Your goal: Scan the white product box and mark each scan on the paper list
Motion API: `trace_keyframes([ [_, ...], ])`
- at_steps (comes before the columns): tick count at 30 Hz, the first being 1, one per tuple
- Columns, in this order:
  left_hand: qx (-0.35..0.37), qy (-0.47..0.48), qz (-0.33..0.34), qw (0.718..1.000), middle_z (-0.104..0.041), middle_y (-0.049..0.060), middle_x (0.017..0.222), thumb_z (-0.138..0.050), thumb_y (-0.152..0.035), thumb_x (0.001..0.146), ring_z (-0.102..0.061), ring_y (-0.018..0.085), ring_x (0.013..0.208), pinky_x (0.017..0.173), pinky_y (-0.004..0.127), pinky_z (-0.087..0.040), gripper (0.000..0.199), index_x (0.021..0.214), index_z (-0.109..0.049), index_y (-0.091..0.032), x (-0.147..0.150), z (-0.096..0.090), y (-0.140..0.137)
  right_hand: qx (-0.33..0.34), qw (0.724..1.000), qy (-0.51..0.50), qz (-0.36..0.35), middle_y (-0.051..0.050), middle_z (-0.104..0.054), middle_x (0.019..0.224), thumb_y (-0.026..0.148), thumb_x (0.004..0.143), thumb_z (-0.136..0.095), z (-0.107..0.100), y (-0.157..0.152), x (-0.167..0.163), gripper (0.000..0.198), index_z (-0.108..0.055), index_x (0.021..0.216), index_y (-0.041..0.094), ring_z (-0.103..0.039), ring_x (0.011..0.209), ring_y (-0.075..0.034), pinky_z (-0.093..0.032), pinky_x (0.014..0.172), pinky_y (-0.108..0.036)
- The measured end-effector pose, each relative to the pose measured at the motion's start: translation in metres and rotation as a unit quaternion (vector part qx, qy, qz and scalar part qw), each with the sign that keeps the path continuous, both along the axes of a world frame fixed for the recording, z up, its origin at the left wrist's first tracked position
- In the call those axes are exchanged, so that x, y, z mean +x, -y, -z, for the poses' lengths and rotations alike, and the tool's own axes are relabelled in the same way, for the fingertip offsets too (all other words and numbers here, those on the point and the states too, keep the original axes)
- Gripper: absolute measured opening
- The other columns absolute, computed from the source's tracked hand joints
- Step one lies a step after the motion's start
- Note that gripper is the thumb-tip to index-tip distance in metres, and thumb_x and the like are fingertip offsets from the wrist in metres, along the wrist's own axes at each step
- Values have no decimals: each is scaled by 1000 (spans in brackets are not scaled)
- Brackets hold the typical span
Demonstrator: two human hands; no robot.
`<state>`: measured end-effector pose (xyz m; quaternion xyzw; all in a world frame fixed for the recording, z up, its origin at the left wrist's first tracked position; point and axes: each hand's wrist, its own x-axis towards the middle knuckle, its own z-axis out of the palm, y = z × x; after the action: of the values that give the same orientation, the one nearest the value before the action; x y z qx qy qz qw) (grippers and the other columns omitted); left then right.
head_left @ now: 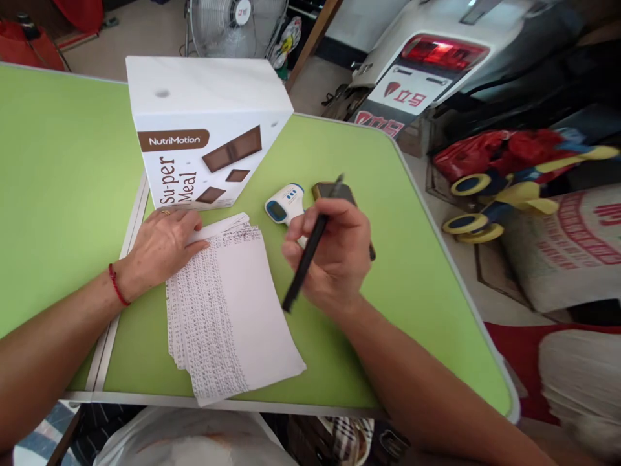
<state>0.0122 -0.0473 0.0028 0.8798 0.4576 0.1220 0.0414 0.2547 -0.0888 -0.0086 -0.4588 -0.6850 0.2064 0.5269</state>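
Note:
My right hand [339, 259] is closed round a black pen [310, 249], raised beside the right edge of the papers. The pen slants, one end pointing up past the fingers and the other down toward the sheets. At the top of a stack of paper sheets [247, 304], my left hand [167, 243] grips the upper edge between thumb and fingers. Rows of small handwriting cover the left part of the top sheet; its right part is blank. Behind my right hand lie a white and blue infrared thermometer [285, 202] and a dark phone-like object [347, 193], partly hidden.
A white NutriMotion box [208, 90] stands just beyond the papers on the green table [407, 285]. Past the table are a fan [237, 29], a white scooter with a red tail light [444, 52], a printed sack [572, 246] and red plastic bags [490, 155].

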Motion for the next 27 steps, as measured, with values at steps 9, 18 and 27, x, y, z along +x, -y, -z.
trace_keyframes([
  [9,19,42,88,995,-60,9,88,-41,-24,101,-56,23,82,75,37,-50,30,95,-69,-16,2,9,0,-231,961,-114,-104,0,-59,67,52,91,-53,0,13,-37,33,-70,88,23,-57,64,-15,-52,67,-35],
  [18,-17,83,149,985,-60,13,108,-57,-26,94,-56,27,98,85,43,-52,22,109,-69,-14,1,11,1,-224,972,-70,3,0,-62,70,28,72,-62,6,5,-38,6,-60,74,23,-55,63,-14,-48,59,-31],
  [27,-29,72,143,987,-59,12,111,-67,-33,90,-56,28,102,90,46,-50,27,112,-69,-18,0,12,1,-168,986,-10,-18,3,-53,60,22,76,-55,10,5,-36,12,-51,65,23,-47,58,-12,-41,57,-29],
])
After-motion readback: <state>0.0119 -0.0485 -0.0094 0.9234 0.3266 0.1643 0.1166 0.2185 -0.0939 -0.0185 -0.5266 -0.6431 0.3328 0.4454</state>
